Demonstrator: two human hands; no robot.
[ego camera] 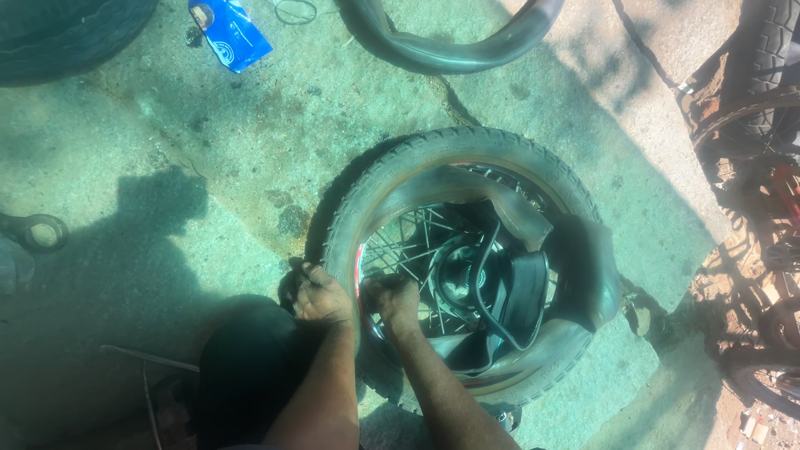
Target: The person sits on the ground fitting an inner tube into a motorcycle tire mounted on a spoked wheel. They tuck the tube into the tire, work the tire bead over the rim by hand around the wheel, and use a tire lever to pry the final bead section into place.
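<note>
A: Left edge first, quick. What's there?

B: Metal ring end of a wrench (40, 232) on the concrete floor (250, 142), far-left mid. Big dark tyre (71, 33) in the far-left corner, cut off by the frame. Blue packet (229, 33) lying flat just right of it.

A: Hands?

B: Left hand (321, 296) closed over the near-left edge of the motorcycle tyre (467, 146), fingers curled on the tread and sidewall. Gripping it. Person's dark-clad knee (250, 358) sits just under that hand.

A: Right hand?

B: Right hand (393, 302) just right of the left one, inside the tyre opening, fingers bent down against the rim (363, 283) area. Closed-ish, but what it grips I cannot tell; shadow hides the fingertips.

A: Where's the wheel itself?

B: Lying flat on the floor, centre to right of centre, near the person. Spokes (408, 242) and hub (471, 275) visible through the opening.

A: Tube?

B: Black inner tube (508, 208) partly pulled out, bunched and folded over the right half of the wheel, sagging across the hub and over the right sidewall.

A: Further right?

B: Another loose inner tube (467, 54) curved on the floor at far centre. At the right edge, part of a motorcycle (762, 125) with its tyre and red bits, in strong sun.
</note>
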